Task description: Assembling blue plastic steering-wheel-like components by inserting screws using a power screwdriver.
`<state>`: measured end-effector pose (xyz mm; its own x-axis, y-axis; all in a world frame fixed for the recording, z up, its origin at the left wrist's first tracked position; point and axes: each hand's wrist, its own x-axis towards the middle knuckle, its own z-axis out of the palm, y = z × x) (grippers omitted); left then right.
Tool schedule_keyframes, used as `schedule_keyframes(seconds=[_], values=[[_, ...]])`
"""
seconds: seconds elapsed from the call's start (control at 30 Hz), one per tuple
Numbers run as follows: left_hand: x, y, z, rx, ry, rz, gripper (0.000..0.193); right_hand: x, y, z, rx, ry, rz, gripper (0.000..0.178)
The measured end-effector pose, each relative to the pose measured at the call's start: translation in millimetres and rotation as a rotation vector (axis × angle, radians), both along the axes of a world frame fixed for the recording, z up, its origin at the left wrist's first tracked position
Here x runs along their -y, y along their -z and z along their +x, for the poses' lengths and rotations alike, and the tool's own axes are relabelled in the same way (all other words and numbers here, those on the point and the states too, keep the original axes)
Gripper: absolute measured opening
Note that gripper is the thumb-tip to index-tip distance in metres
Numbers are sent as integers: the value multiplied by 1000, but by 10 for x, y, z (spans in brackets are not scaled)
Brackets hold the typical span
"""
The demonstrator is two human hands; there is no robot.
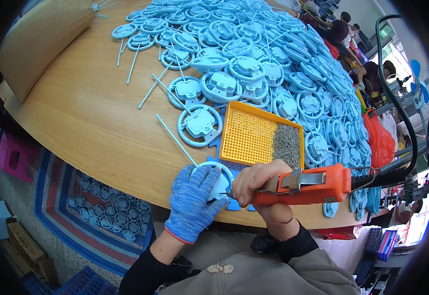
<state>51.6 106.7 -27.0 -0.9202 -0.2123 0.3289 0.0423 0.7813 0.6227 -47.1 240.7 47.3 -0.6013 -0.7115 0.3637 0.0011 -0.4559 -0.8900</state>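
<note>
My left hand [192,201], in a blue knitted glove, presses a light-blue plastic toy steering wheel [220,186] down at the table's near edge. Its fingers cover the left side of the wheel, and a thin stem of the same colour sticks out to the upper left. Bare, my right hand [260,183] is closed around an orange electric screwdriver [318,187]. The tool lies level, its tip pointing left to the wheel beside my gloved fingers; whether it touches a screw is hidden. Just beyond stands a yellow perforated tray [246,135] with small grey screws [287,145] heaped at its right end.
A large pile of similar wheels [244,64] covers the far and right table. A cardboard sheet [42,46] stands at the far left. The screwdriver's black cable [413,142] loops up at right. Below left, a striped bag [96,206] holds more wheels. Other people work at far right.
</note>
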Motion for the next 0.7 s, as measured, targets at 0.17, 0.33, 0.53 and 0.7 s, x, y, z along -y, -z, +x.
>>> schedule_keyframes(seconds=[0.17,0.33,0.53,0.7], values=[[-31,13,-6,-27,-38,20,57,22,18,2,-30,-22,-60,72],[-69,-11,-21,-35,-73,30,54,0,2,21,-43,-28,-19,67],[-76,12,-31,-19,-66,75,53,-29,-17,52,-144,55,94,43],[-83,40,-17,-35,-82,49,53,-4,-23,33,-124,46,58,39]])
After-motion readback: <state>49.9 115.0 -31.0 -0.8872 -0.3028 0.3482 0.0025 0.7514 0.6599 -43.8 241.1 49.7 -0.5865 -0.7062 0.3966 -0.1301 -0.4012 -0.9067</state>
